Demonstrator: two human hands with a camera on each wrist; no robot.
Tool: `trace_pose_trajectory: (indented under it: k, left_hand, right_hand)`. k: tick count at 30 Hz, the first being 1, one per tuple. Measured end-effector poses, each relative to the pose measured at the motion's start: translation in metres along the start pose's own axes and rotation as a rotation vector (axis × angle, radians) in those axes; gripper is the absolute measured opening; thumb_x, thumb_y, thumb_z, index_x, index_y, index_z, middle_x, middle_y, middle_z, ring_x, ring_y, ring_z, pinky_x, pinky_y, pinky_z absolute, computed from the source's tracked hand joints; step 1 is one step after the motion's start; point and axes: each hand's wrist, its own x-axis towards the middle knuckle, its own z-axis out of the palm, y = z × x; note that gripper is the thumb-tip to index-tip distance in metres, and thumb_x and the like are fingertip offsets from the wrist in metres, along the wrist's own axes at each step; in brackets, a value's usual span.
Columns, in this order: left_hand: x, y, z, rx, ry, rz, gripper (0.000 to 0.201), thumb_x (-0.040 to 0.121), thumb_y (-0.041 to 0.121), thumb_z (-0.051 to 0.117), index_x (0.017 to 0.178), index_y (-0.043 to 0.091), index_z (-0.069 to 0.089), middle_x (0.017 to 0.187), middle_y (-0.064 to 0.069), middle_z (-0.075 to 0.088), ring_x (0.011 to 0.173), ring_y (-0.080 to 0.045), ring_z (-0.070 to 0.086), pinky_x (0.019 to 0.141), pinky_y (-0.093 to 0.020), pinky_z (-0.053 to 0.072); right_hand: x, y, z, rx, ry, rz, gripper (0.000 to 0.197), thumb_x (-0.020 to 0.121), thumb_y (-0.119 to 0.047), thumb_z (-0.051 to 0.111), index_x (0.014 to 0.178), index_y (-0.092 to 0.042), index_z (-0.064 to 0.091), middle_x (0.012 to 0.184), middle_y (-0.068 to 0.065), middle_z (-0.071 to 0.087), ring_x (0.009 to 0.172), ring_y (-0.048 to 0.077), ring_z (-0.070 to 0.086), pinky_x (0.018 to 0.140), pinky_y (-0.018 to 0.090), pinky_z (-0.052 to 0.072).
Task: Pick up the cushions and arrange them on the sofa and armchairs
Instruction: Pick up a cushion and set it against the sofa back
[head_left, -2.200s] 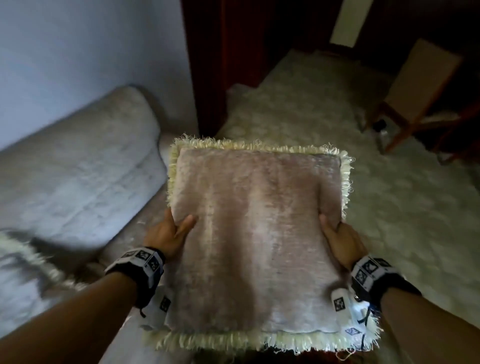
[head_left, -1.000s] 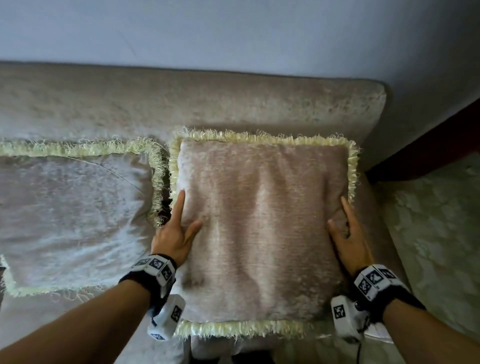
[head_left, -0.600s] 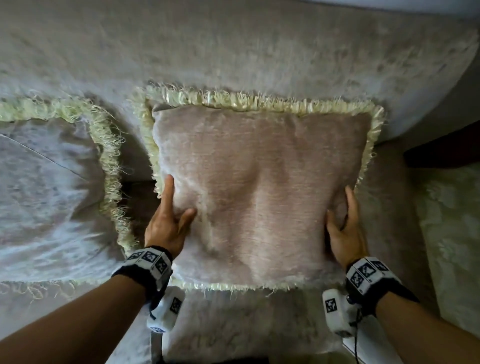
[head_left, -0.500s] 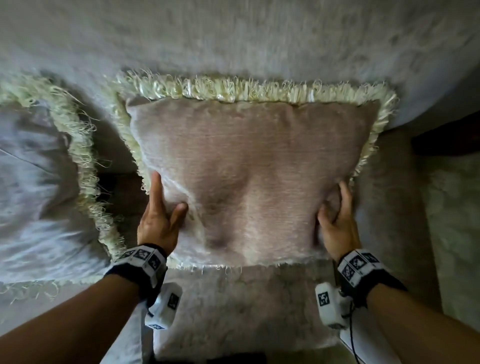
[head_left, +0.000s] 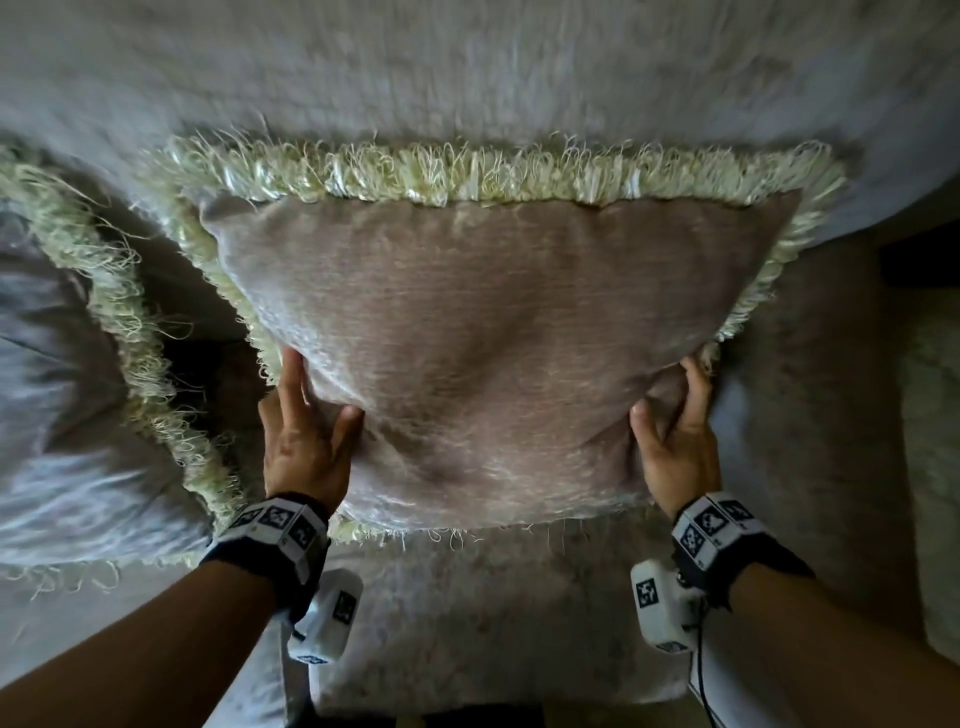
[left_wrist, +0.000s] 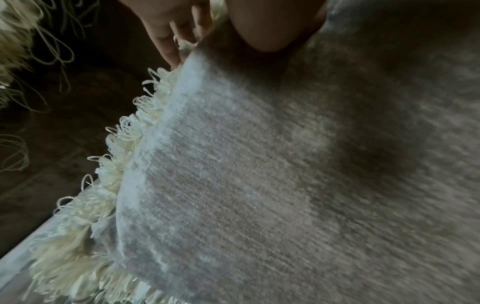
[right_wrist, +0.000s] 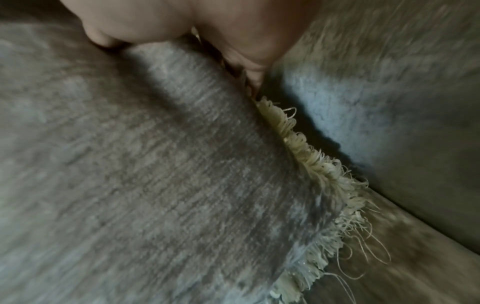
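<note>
A pinkish-beige cushion (head_left: 483, 332) with a cream fringe leans against the sofa backrest (head_left: 467, 78), its lower edge on the seat (head_left: 478, 613). My left hand (head_left: 306, 431) grips its lower left side, thumb on the front and fingers behind the edge. On the lower right side my right hand (head_left: 675, 431) grips it the same way. The left wrist view shows the cushion (left_wrist: 285, 174) with my thumb pressed into it. In the right wrist view the cushion (right_wrist: 155, 164) and its fringe lie against the sofa arm (right_wrist: 389, 102).
A second fringed cushion (head_left: 57, 415), greyish, leans on the sofa to the left, its fringe close to the first one. The sofa's right arm (head_left: 810, 415) stands beside my right hand. Pale carpet (head_left: 935, 441) shows at the far right.
I turned from the room to the sofa and set the cushion against the backrest beside the other one. Over the last half second the view has drawn closer; both hands keep their grip.
</note>
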Motion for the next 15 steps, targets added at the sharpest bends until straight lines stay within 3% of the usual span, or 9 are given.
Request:
trace_pose_trajectory:
  k: [3, 6, 8, 10, 12, 15]
  left_hand:
    - [-0.005, 0.012, -0.015, -0.006, 0.046, -0.042, 0.077, 0.088, 0.048, 0.060, 0.152, 0.036, 0.021, 0.141, -0.015, 0.031, 0.126, -0.034, 0.042, 0.098, -0.044, 0.040]
    - [-0.006, 0.023, -0.025, -0.014, 0.062, -0.107, 0.081, 0.081, 0.065, 0.057, 0.150, 0.039, 0.023, 0.147, -0.011, 0.027, 0.129, -0.034, 0.046, 0.099, -0.048, 0.042]
    - [-0.004, 0.026, -0.032, -0.044, 0.051, -0.134, 0.094, 0.075, 0.076, 0.056, 0.152, 0.033, 0.022, 0.150, -0.011, 0.029, 0.131, -0.032, 0.045, 0.101, -0.048, 0.041]
    - [0.005, 0.023, -0.038, -0.013, -0.009, -0.141, 0.107, 0.065, 0.086, 0.051, 0.149, 0.024, 0.028, 0.145, -0.011, 0.042, 0.130, -0.031, 0.047, 0.103, -0.049, 0.042]
    - [0.015, 0.015, -0.041, 0.093, -0.112, -0.149, 0.105, 0.057, 0.094, 0.052, 0.131, 0.020, 0.046, 0.127, -0.008, 0.058, 0.119, -0.031, 0.055, 0.098, -0.051, 0.047]
    - [0.027, 0.018, -0.041, 0.253, -0.191, -0.146, 0.102, 0.053, 0.088, 0.063, 0.120, 0.012, 0.051, 0.118, -0.010, 0.061, 0.112, -0.032, 0.057, 0.095, -0.050, 0.048]
  right_hand:
    - [-0.005, 0.001, -0.008, 0.046, 0.062, -0.032, 0.059, 0.078, -0.070, 0.053, 0.131, -0.067, 0.028, 0.140, 0.000, 0.056, 0.119, 0.022, 0.058, 0.099, 0.043, 0.050]
    - [-0.007, 0.003, -0.017, 0.123, 0.162, -0.020, 0.072, 0.076, -0.077, 0.059, 0.137, -0.047, 0.036, 0.134, 0.002, 0.057, 0.119, 0.020, 0.058, 0.098, 0.043, 0.051]
    - [-0.009, 0.003, -0.022, 0.165, 0.193, 0.021, 0.085, 0.069, -0.085, 0.057, 0.136, -0.037, 0.035, 0.132, 0.006, 0.058, 0.121, 0.022, 0.058, 0.095, 0.036, 0.049]
    - [-0.009, 0.004, -0.027, 0.137, 0.187, 0.064, 0.082, 0.074, -0.075, 0.062, 0.136, -0.027, 0.038, 0.129, 0.008, 0.059, 0.121, 0.024, 0.059, 0.091, 0.031, 0.045]
    - [-0.008, 0.004, -0.032, 0.046, 0.110, 0.084, 0.085, 0.075, -0.071, 0.062, 0.139, -0.018, 0.041, 0.130, 0.008, 0.060, 0.118, 0.025, 0.060, 0.089, 0.030, 0.045]
    - [-0.006, 0.000, -0.036, -0.118, -0.112, 0.070, 0.114, 0.059, -0.087, 0.048, 0.145, -0.012, 0.042, 0.134, 0.007, 0.059, 0.115, 0.025, 0.060, 0.088, 0.030, 0.045]
